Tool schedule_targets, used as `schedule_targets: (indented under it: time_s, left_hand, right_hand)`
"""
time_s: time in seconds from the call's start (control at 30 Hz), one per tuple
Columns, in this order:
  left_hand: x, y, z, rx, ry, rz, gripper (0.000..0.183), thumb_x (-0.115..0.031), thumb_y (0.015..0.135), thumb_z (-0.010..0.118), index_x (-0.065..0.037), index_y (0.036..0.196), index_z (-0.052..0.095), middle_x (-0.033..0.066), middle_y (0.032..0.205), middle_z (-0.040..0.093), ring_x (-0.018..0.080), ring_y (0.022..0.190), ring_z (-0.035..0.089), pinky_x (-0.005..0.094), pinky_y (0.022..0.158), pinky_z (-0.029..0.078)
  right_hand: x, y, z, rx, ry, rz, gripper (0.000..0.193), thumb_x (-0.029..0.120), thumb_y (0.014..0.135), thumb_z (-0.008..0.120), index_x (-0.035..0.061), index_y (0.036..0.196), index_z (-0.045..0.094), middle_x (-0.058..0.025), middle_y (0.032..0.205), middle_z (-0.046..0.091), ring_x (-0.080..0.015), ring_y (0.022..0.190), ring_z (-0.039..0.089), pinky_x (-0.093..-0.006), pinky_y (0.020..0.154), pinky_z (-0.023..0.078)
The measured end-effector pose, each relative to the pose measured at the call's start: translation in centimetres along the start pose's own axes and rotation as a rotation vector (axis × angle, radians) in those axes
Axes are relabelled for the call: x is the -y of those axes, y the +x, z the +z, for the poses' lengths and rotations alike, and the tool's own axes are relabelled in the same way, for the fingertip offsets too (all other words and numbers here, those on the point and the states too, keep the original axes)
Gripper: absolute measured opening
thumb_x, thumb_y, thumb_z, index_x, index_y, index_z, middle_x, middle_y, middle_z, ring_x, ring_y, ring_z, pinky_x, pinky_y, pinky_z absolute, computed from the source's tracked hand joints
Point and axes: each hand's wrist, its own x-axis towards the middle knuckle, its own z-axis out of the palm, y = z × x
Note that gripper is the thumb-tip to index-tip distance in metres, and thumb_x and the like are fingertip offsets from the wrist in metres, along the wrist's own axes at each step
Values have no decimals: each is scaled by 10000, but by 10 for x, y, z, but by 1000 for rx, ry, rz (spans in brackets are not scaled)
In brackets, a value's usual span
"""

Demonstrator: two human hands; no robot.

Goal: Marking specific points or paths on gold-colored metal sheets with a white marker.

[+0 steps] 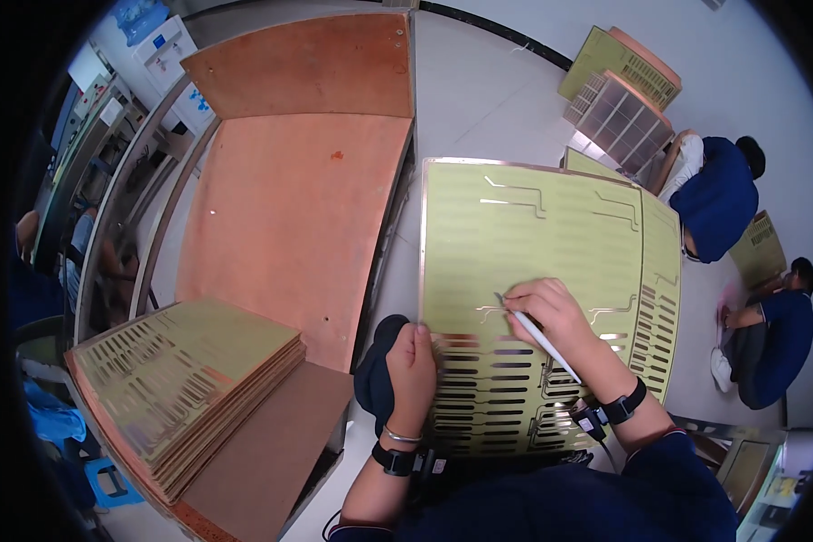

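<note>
A large green circuit panel [533, 262] with copper-coloured lines and rows of slots lies tilted in front of me. My right hand [551, 312] is closed around a slim white pen-shaped tool [546, 347]; its thin dark tip is close to a copper line around the panel's middle. At the left edge of the panel, my left hand [412, 375] is closed, thumb uppermost, and appears to grip that edge; its fingertips are hidden. Beside this hand is a dark, rounded thing [375, 370] that I cannot identify.
To the left stands a copper-brown work surface [289, 199] with an upright back board, bearing a stack of similar panels [181, 370]. Two people [718, 199] in dark blue crouch at the right near more panels [619, 72]. A blue stool [111, 483] is at lower left.
</note>
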Motion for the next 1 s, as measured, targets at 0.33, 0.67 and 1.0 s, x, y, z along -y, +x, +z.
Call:
schedule_targets:
  time_s: [0.33, 0.67, 1.0]
  left_hand:
    - [1, 0, -2, -2, 80, 74, 314, -185, 981, 467, 13, 738, 477, 37, 570, 396, 65, 579, 366, 265, 506, 347]
    - [-4, 0, -3, 7, 77, 60, 288, -179, 977, 475, 20, 770, 505, 42, 574, 420, 66, 577, 382, 268, 508, 359]
    - [-3, 1, -4, 14, 76, 49, 273, -164, 976, 474, 22, 778, 503, 51, 575, 435, 72, 572, 390, 268, 511, 362]
  right_hand:
    - [-1, 2, 4, -31, -22, -18, 204, -30, 674, 707, 49, 808, 576, -60, 907, 625, -230, 810, 600, -328, 740, 476]
    - [-4, 15, 10, -67, -5, -6, 234, -44, 671, 710, 41, 848, 583, -81, 873, 628, -251, 786, 607, -333, 698, 503]
    - [-9, 26, 11, -81, -23, -9, 212, -57, 680, 693, 33, 842, 589, -99, 877, 621, -264, 779, 602, -325, 685, 507]
